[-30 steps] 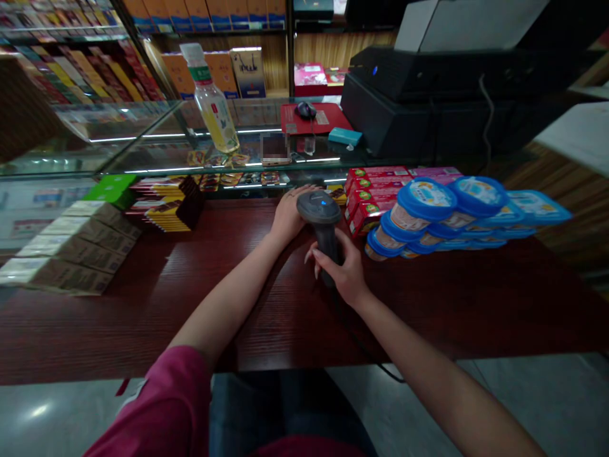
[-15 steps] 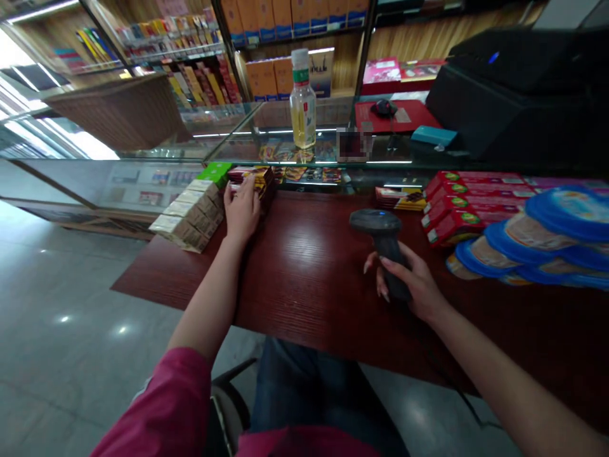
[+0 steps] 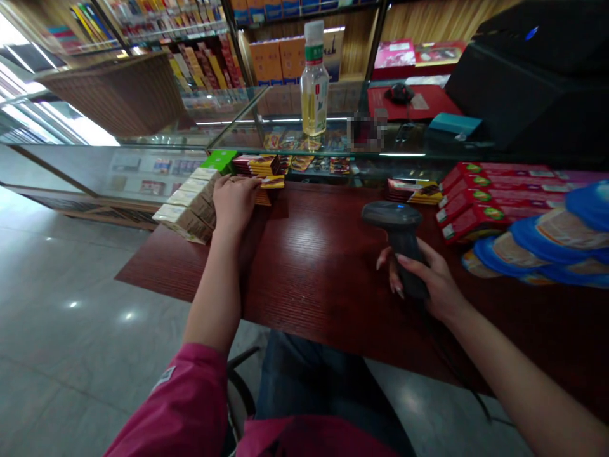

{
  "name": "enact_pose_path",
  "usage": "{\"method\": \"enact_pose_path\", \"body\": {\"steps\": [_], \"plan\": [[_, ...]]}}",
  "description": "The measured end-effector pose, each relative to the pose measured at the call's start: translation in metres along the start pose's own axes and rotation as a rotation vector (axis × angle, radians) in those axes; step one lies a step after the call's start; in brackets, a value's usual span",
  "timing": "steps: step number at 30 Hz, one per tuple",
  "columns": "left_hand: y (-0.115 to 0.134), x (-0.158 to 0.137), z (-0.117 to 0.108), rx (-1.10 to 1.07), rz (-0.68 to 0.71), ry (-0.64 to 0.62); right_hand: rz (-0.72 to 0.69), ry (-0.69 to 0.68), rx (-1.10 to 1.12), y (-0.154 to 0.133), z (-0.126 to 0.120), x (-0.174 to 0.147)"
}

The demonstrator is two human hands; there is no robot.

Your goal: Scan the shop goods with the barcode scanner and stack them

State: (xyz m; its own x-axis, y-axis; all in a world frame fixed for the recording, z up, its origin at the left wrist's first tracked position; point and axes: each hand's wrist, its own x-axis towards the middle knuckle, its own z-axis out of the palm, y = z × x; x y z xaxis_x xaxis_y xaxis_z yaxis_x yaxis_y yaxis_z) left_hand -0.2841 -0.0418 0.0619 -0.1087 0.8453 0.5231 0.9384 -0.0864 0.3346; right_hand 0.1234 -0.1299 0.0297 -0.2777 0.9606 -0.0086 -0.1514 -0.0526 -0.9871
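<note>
My left hand [image 3: 234,202] is closed at the stack of flat dark-red and yellow packets [image 3: 259,164]. A single flat packet [image 3: 273,182] sticks out to the right of its fingertips, its other end hidden by the hand. Beside that hand stands a row of small cream and brown boxes [image 3: 193,202], with a bright green box [image 3: 219,160] behind. My right hand [image 3: 435,279] is wrapped round the handle of a black barcode scanner [image 3: 397,219], held over the counter. The scanner's head points left and a small blue light shows on top.
The dark-red wooden counter [image 3: 304,279] meets a glass display case [image 3: 276,120] carrying a bottle of yellow drink [image 3: 314,95]. To the right lie red boxes [image 3: 480,206], blue-lidded tubs [image 3: 528,244] and another small packet pile [image 3: 413,190]. The scanner's cable [image 3: 457,371] hangs past the counter's front edge.
My left hand has drawn back slightly towards me from the stack, with one packet now out at its fingertips. My right hand still holds the barcode scanner. The view has shifted a little.
</note>
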Motion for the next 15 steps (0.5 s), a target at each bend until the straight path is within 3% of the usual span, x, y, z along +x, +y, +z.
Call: {"method": "enact_pose_path", "body": {"steps": [5, 10, 15], "plan": [[0.052, -0.009, 0.016, -0.456, -0.027, 0.038, 0.002, -0.08, -0.027, 0.001, 0.0, -0.006], [0.091, -0.031, 0.06, -0.964, -0.27, -0.247, 0.015, -0.16, -0.126, 0.009, 0.003, -0.01], [0.108, -0.045, 0.076, -1.095, -0.438, -0.366, 0.005, -0.17, -0.147, 0.016, 0.003, -0.008]]}}
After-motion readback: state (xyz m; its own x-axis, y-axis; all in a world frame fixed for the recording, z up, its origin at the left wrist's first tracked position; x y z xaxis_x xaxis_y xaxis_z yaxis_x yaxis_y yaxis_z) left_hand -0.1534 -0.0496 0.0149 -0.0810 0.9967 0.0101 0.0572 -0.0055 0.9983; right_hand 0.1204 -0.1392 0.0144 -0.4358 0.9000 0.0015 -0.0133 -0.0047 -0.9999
